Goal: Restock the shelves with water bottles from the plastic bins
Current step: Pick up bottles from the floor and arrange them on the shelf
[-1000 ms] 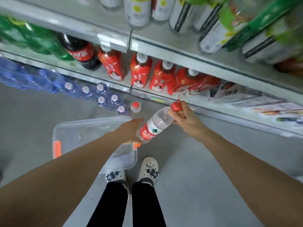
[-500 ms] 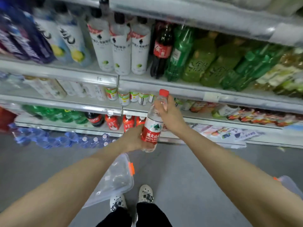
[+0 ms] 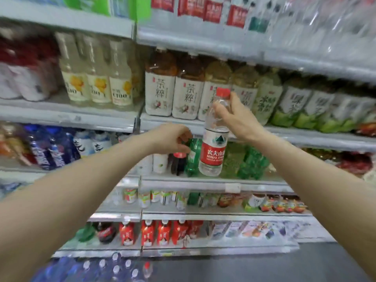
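A clear water bottle (image 3: 213,153) with a red cap and red label hangs upright in front of the drink shelves (image 3: 203,182). My right hand (image 3: 237,117) grips it just under the cap. My left hand (image 3: 169,139) is off the bottle, a little to its left, with loosely curled fingers that hold nothing. It overlaps a green bottle (image 3: 193,157) standing on the shelf behind. Red-labelled water bottles (image 3: 211,11) stand on the top shelf, blurred. The plastic bin is out of view.
Tea bottles (image 3: 160,94) and pale yellow drink bottles (image 3: 97,86) fill the shelf at hand height. Lower shelves hold small cartons and red bottles (image 3: 162,233). Blue-wrapped water packs (image 3: 114,267) lie on the grey floor (image 3: 264,267) at the shelf foot.
The view has tilted up from the floor and bin to the upper shelves. The bottle has risen with my right hand, and my left hand has let go of its lower part.
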`<state>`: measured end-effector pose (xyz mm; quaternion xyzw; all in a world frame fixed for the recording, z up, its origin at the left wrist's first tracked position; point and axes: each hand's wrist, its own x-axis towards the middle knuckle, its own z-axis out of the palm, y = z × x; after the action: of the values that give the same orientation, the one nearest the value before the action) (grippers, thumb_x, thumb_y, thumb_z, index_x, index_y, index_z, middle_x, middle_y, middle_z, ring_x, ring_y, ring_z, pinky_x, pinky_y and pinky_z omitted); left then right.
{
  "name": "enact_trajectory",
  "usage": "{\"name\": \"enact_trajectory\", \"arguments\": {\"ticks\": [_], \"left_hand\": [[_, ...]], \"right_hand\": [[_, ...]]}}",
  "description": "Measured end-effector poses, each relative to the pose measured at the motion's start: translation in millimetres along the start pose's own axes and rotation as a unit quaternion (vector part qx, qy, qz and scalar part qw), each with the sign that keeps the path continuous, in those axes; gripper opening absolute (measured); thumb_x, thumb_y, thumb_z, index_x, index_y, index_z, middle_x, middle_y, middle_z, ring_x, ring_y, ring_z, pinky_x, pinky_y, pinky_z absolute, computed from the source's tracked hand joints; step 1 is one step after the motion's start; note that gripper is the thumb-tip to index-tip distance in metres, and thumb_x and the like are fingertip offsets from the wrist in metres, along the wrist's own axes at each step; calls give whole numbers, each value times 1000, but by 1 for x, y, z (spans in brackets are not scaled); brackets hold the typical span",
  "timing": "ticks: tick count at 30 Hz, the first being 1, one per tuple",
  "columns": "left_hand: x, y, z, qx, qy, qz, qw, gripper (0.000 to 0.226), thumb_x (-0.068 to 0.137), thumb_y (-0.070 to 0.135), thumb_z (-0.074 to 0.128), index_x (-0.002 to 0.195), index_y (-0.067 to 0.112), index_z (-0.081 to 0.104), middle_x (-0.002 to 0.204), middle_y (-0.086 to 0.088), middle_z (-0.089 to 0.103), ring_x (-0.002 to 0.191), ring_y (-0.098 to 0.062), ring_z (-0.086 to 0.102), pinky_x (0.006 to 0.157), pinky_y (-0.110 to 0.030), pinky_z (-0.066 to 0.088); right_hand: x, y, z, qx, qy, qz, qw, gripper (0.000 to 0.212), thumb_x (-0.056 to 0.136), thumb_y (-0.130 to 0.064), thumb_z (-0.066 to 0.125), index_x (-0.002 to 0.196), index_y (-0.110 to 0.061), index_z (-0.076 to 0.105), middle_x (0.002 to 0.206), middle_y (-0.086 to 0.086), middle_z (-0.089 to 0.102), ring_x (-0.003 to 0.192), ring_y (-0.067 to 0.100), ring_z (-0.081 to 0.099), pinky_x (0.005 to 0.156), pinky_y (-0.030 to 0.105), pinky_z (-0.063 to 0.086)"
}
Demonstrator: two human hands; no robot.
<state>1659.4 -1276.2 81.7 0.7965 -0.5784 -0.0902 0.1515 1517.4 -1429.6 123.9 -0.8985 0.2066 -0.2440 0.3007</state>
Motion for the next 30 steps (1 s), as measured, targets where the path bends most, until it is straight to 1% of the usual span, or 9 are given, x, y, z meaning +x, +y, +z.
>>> {"name": "enact_trajectory", "arguments": {"ticks": [2, 5, 8, 11, 15, 20, 25, 28, 30], "left_hand": [[12, 13, -46, 13, 80, 29, 996, 40, 88, 34, 67, 125, 20, 58, 119, 4, 65, 103, -12, 63, 92, -35, 51], [30, 31, -105, 7, 209, 44, 977, 39, 88, 30, 68, 125, 20, 59, 118, 5, 65, 104, -11, 61, 93, -32, 50], [54, 42, -150, 8, 296, 39, 954, 46, 88, 29, 67, 130, 20, 54, 123, 2, 62, 108, -15, 59, 96, -37, 49], [85, 47, -183, 51, 353, -3, 934, 61, 86, 32, 69, 139, 13, 45, 132, -6, 56, 116, -23, 55, 100, -41, 46], [124, 43, -202, 43, 360, -76, 929, 73, 84, 38, 71, 141, 8, 37, 136, -12, 52, 123, -30, 50, 101, -41, 41], [165, 26, -204, 33, 342, -136, 929, 75, 83, 41, 72, 138, 4, 36, 130, -14, 54, 116, -31, 53, 94, -40, 45], [187, 20, -213, 1, 325, -182, 928, 70, 82, 41, 72, 131, 4, 38, 117, -11, 59, 104, -29, 58, 84, -37, 49], [196, 17, -220, -11, 324, -200, 925, 72, 79, 44, 74, 128, 4, 39, 114, -8, 59, 100, -27, 59, 81, -35, 49], [202, 14, -221, -26, 330, -203, 921, 75, 76, 46, 77, 128, 6, 40, 113, -5, 59, 99, -25, 59, 80, -34, 49]], "right_hand": [[21, -19, -44, -33, 22, -21, 999, 42, 99, -49, 46, 133, -26, 41, 121, -8, 57, 109, 14, 56, 91, 31, 40], [54, -47, -103, -43, 45, -73, 995, 42, 95, -54, 49, 125, -26, 48, 119, -7, 61, 109, 17, 60, 96, 44, 48], [89, -72, -158, -29, 76, -99, 992, 39, 96, -50, 50, 127, -26, 47, 115, -2, 62, 103, 19, 63, 92, 49, 52], [123, -94, -202, 8, 120, -117, 986, 37, 97, -47, 49, 125, -23, 47, 113, 2, 62, 102, 24, 64, 85, 43, 56], [176, -112, -229, 20, 202, -137, 970, 32, 97, -50, 46, 114, -23, 48, 107, -2, 59, 101, 24, 62, 87, 48, 55], [239, -107, -210, -3, 228, -133, 964, 54, 94, -57, 45, 132, -18, 46, 116, 2, 61, 103, 23, 59, 96, 49, 47], [288, -90, -181, -26, 206, -134, 969, 56, 100, -50, 45, 140, -12, 37, 112, 3, 55, 78, 12, 51, 79, 34, 38], [302, -89, -173, -37, 213, -148, 965, 59, 101, -50, 41, 143, -10, 32, 110, 4, 49, 92, 21, 48, 82, 33, 35], [308, -89, -165, -28, 211, -159, 964, 59, 101, -49, 40, 142, -8, 31, 117, 7, 53, 100, 24, 51, 86, 35, 37]]}}
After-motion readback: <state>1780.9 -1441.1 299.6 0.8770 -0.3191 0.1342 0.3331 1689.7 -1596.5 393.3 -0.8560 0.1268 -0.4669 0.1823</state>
